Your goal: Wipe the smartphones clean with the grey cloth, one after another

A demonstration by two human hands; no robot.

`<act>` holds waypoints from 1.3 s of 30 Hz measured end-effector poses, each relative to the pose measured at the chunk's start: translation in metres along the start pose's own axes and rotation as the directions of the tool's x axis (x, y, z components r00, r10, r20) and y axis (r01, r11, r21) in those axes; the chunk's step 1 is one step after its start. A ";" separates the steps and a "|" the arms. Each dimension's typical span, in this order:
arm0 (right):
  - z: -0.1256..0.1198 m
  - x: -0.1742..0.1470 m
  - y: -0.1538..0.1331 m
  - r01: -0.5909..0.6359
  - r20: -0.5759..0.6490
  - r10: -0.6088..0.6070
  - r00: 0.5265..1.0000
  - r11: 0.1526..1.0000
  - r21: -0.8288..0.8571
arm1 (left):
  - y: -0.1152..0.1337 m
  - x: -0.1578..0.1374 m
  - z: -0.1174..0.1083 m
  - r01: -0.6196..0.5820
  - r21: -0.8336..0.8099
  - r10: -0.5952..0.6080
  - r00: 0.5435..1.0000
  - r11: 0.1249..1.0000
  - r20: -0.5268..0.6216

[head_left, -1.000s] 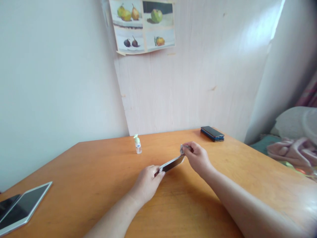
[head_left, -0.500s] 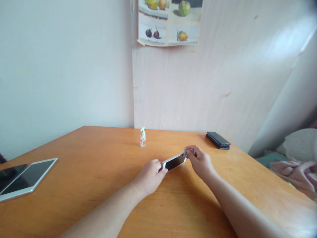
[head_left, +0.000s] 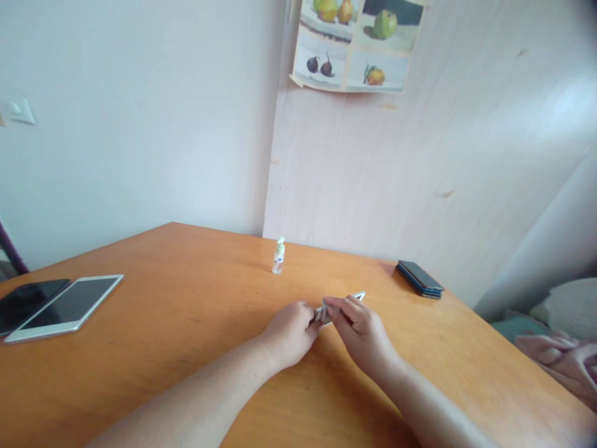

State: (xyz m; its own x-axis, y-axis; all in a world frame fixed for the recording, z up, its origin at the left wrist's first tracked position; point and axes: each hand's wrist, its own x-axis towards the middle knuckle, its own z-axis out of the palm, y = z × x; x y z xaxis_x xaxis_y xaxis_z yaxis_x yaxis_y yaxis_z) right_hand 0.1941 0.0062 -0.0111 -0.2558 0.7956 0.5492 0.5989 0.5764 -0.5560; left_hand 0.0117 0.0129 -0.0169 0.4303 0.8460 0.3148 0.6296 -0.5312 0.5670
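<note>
On the bench (head_left: 186, 292), at far left, a dark tablet (head_left: 30, 303) adjoins a white-framed tablet (head_left: 69, 309). A broad stretch of wood separates them from the hands. A pump bottle (head_left: 278, 260) stands upright near the far edge. The left hand (head_left: 290, 335) has its fingers closed around the near-left end of a white-edged phone (head_left: 359, 295), held over the bench; the right hand's (head_left: 361, 333) fingers pinch a pale crumpled cloth (head_left: 323, 312) at that end. Farther right, stacked dark phones (head_left: 420, 280) lie beside the right edge, well apart from both hands.
</note>
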 end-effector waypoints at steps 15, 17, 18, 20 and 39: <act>-0.010 0.004 0.013 -0.244 -0.106 0.250 0.962 0.967 0.066 | 0.003 -0.001 0.000 0.064 0.051 -0.064 0.998 0.997 -0.008; 0.001 -0.001 -0.009 -0.118 -0.037 0.122 0.992 0.989 0.086 | 0.004 -0.001 0.000 0.046 0.046 -0.046 0.999 0.998 -0.005; 0.004 -0.002 -0.017 -0.084 -0.002 0.084 0.996 0.991 0.102 | 0.004 -0.002 0.000 0.040 0.046 -0.040 0.999 0.998 -0.001; 0.006 -0.003 -0.026 -0.084 0.036 0.080 0.996 0.990 0.112 | 0.006 -0.002 0.000 0.035 0.059 -0.035 0.999 0.998 0.008; -0.008 0.002 -0.013 -0.193 -0.034 0.190 0.981 0.967 -0.164 | 0.010 -0.003 -0.001 0.024 0.179 -0.032 0.999 0.983 0.044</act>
State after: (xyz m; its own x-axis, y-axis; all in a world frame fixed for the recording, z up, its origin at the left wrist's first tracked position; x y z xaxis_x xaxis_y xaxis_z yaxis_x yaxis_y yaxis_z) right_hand 0.1920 -0.0012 0.0016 -0.1114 0.8837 0.4546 0.7531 0.3736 -0.5416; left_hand 0.0159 0.0047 -0.0112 0.4377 0.8598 0.2630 0.7454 -0.5105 0.4286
